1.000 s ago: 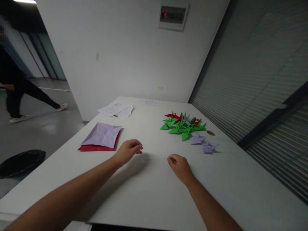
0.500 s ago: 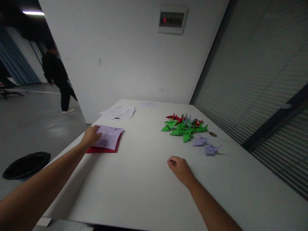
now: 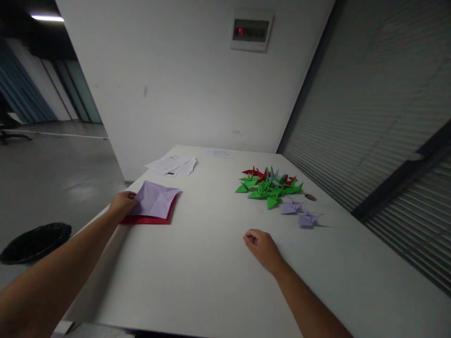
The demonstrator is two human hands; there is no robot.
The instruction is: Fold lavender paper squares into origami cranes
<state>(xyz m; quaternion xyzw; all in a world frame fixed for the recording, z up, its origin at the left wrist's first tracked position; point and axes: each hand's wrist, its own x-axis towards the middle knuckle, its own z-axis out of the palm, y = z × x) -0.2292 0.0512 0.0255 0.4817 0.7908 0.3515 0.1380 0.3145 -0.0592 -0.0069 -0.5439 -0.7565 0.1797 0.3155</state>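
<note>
At the table's left side, my left hand point(image 3: 123, 203) touches the left edge of a creased purple sheet point(image 3: 155, 199), its fingertips partly hidden there. Beneath that sheet lies red paper point(image 3: 150, 220), showing along the front and right. My right hand point(image 3: 260, 245) rests on the table in a loose fist, with nothing visible in it. Beyond it, to the right, is a pile of folded green cranes point(image 3: 262, 189) with red cranes point(image 3: 259, 174) behind. Two purple cranes point(image 3: 307, 219) sit at the pile's near right.
White printed papers point(image 3: 171, 165) lie at the back left of the white table point(image 3: 204, 277), and another sheet point(image 3: 219, 154) is by the wall. A black-lined bin point(image 3: 35, 243) stands on the floor at left. Blinds run along the right side.
My left hand has slid left and slightly down, from over the purple sheet to its left edge. My right hand has stayed in place. The person walking at the left has gone from view.
</note>
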